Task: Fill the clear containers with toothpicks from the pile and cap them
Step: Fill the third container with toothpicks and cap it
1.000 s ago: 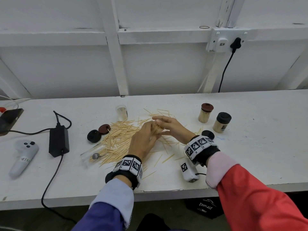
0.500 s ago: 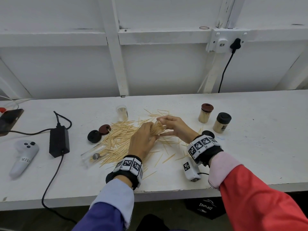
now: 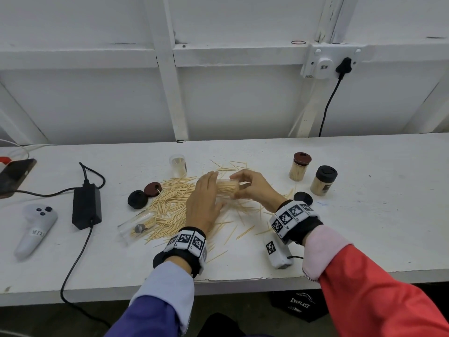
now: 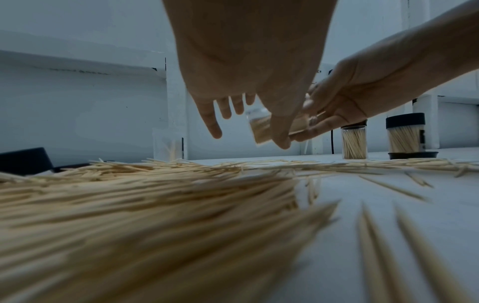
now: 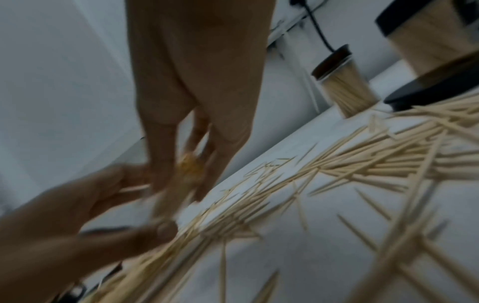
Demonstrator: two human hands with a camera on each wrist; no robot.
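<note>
Right hand (image 3: 252, 188) gripping the sideways clear plastic toothpick-filled container (image 3: 228, 186); left hand (image 3: 204, 203) now flat-fingered at its mouth, wrist view showing fingers (image 4: 215, 125) spread

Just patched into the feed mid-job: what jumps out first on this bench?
The big pile of toothpicks spread across the middle of the white table. Just above it, the right hand holds a clear container packed with toothpicks on its side, the left hand open at its mouth. Two capped, filled containers stand to the right.
</note>
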